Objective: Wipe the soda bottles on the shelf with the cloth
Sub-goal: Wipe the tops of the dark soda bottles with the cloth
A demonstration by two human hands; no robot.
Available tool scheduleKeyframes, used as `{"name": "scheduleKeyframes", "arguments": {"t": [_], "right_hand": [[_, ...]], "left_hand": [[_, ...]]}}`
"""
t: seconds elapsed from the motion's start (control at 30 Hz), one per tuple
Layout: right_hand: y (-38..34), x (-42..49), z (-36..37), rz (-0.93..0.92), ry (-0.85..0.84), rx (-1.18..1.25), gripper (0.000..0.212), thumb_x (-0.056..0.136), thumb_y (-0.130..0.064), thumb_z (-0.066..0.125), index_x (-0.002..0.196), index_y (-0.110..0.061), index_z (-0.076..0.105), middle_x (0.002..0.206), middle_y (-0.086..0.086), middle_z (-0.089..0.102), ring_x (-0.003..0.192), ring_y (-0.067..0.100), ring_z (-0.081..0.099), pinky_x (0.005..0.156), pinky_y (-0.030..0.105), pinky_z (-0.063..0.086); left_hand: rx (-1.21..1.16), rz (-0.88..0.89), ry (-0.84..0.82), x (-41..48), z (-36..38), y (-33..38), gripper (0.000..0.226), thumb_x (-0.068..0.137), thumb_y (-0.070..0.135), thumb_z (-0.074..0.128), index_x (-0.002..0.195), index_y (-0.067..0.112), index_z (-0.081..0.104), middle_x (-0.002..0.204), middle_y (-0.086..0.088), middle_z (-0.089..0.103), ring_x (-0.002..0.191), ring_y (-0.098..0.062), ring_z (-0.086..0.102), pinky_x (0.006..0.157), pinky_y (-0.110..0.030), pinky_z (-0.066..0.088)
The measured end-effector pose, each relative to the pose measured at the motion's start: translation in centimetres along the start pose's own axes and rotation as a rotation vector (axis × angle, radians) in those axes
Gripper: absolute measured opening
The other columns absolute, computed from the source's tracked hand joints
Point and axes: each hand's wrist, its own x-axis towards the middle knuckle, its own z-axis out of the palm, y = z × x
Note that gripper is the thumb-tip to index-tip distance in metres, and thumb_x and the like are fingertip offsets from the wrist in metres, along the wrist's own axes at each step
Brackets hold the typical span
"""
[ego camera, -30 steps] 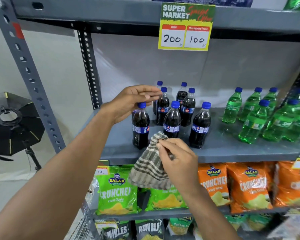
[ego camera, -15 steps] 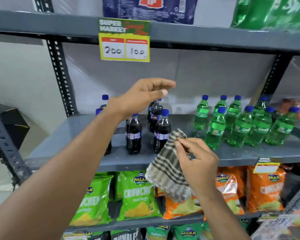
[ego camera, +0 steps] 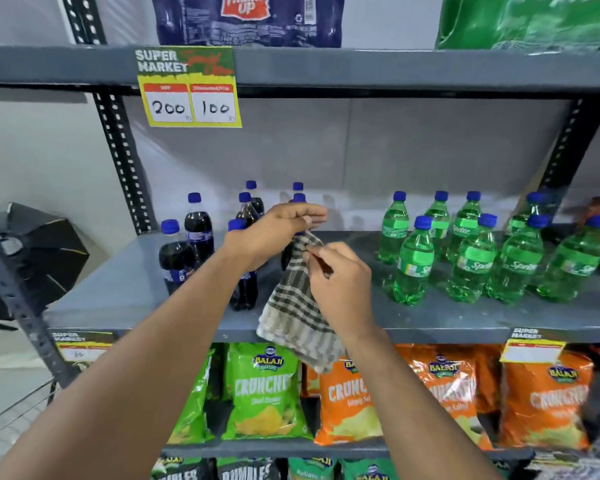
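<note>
Behind the two hands at the centre of the frame, one dark cola bottle [ego camera: 288, 252] stands almost wholly hidden: only a sliver of its body shows between the left wrist and the cloth, and its cap cannot be seen under the fingers. The left hand [ego camera: 278, 230] curls over the top of that bottle, fingers bent and drawn together around the neck. The right hand [ego camera: 340, 282] pinches the upper edge of the checked cloth [ego camera: 297, 306] between thumb and forefinger, pressing it against the bottle's side; whether the other fingers touch the bottle cannot be told. The cloth hangs long-axis downward, its lower end dangling past the front lip of the grey shelf [ego camera: 465, 323]. The other cola bottles [ego camera: 198, 226] stand upright at centre left, the green Sprite bottles [ego camera: 413, 268] upright at right. Chip bags [ego camera: 267, 393] fill the lower frame, partly cut off.
</note>
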Motion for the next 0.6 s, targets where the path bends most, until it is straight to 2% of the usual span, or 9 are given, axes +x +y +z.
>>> {"name": "scheduleKeyframes", "arguments": {"t": [0.1,0.17,0.23,0.3,0.37,0.43,0.5,0.6], "right_hand": [[-0.1,0.9,1.0,-0.063,-0.034,-0.032,0.012,0.086,0.003,0.074,0.097,0.001,0.078,0.088,0.011,0.070,0.077,0.026,0.066,0.069,0.038,0.055],[-0.2,0.6,1.4,-0.145,-0.064,-0.123,0.007,0.084,0.004,0.076,0.091,0.002,0.076,0.085,0.012,0.068,0.079,0.031,0.063,0.067,0.040,0.054],[0.0,-0.2,1.7,-0.239,-0.081,-0.191,0.005,0.082,0.004,0.078,0.080,0.003,0.073,0.079,0.011,0.063,0.074,0.029,0.057,0.063,0.036,0.047],[0.6,-1.5,2.0,-0.287,-0.130,-0.206,0.003,0.085,0.001,0.077,0.085,0.002,0.075,0.082,0.010,0.064,0.076,0.030,0.057,0.061,0.038,0.048],[1.1,-3.2,2.1,-0.272,-0.213,-0.204,0.013,0.087,0.001,0.074,0.099,-0.002,0.077,0.093,0.010,0.069,0.084,0.031,0.061,0.065,0.040,0.055],[1.8,-5.0,2.1,-0.236,-0.278,-0.199,0.023,0.084,0.006,0.073,0.105,-0.003,0.076,0.097,0.009,0.070,0.086,0.032,0.064,0.069,0.043,0.058],[2.4,-6.3,1.8,-0.202,-0.311,-0.187,0.024,0.083,0.008,0.073,0.106,0.000,0.076,0.095,0.011,0.071,0.085,0.033,0.066,0.067,0.047,0.060],[2.8,-6.9,1.2,-0.137,-0.258,-0.153,0.017,0.085,0.004,0.075,0.101,-0.002,0.077,0.094,0.010,0.071,0.085,0.031,0.067,0.071,0.042,0.059]], "left_hand": [[-0.035,-0.011,0.003,0.0,0.1,0.1,0.035,0.104,0.003,0.041,0.136,0.007,0.056,0.138,-0.009,0.063,0.130,-0.016,0.056,0.113,-0.029,0.040],[-0.049,-0.015,0.005,0.0,0.0,0.1,0.036,0.104,0.002,0.040,0.136,0.005,0.056,0.137,-0.009,0.063,0.129,-0.014,0.058,0.112,-0.028,0.042],[-0.040,-0.011,-0.006,0.1,-0.1,-0.1,0.036,0.104,0.003,0.040,0.136,0.005,0.056,0.136,-0.008,0.064,0.128,-0.012,0.059,0.112,-0.027,0.041],[-0.035,-0.022,-0.021,0.2,-0.1,-0.2,0.036,0.104,0.004,0.039,0.136,0.007,0.056,0.136,-0.006,0.064,0.128,-0.012,0.059,0.113,-0.029,0.040],[-0.033,-0.022,-0.023,0.4,0.0,-0.3,0.036,0.104,0.003,0.038,0.136,0.007,0.056,0.136,-0.007,0.064,0.128,-0.013,0.058,0.115,-0.032,0.039],[-0.041,-0.018,-0.027,0.5,0.0,-0.4,0.037,0.105,0.002,0.037,0.136,0.007,0.056,0.135,-0.007,0.064,0.128,-0.013,0.059,0.114,-0.033,0.039],[-0.063,-0.011,-0.032,0.5,-0.2,-0.5,0.037,0.104,0.001,0.037,0.135,0.007,0.057,0.134,-0.006,0.065,0.126,-0.010,0.061,0.112,-0.030,0.041],[-0.101,0.000,-0.039,0.5,-0.3,-0.7,0.037,0.103,-0.001,0.036,0.133,0.007,0.057,0.130,-0.006,0.067,0.122,-0.005,0.062,0.110,-0.027,0.044]]}}
